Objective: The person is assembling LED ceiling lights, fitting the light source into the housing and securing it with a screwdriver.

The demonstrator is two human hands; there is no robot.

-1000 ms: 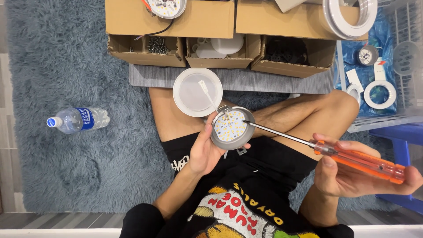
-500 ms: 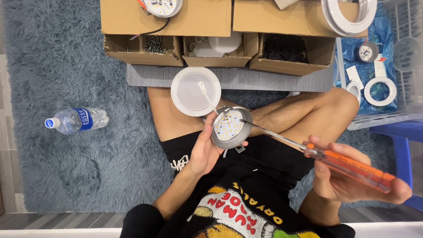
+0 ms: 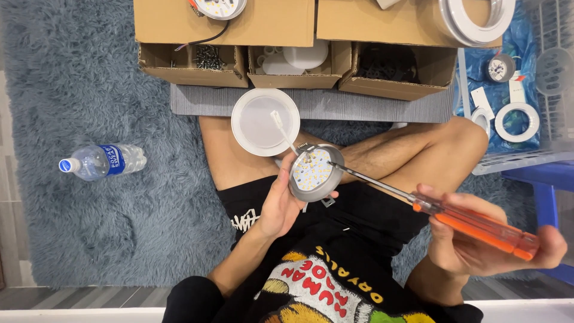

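I sit cross-legged on a blue shaggy rug. My left hand (image 3: 276,206) holds a round metal lamp housing (image 3: 314,173) with its board of small yellow diodes facing up. My right hand (image 3: 478,242) grips the orange handle of a long screwdriver (image 3: 478,224); its steel shaft reaches left and the tip rests on the board's right edge. A white round diffuser cover (image 3: 265,121) lies on my left shin, just above the lamp, with a thin white wire and plug lying over it.
Three open cardboard boxes (image 3: 191,66) hold screws, white parts and black parts, with flat cartons behind them. A plastic water bottle (image 3: 101,161) lies on the rug (image 3: 89,239) at left. White rings (image 3: 517,121) sit on a blue sheet at right, beside a blue stool (image 3: 547,185).
The screwdriver's handle and my right hand have dropped slightly lower and nearer to me. The lamp stays in my left hand.
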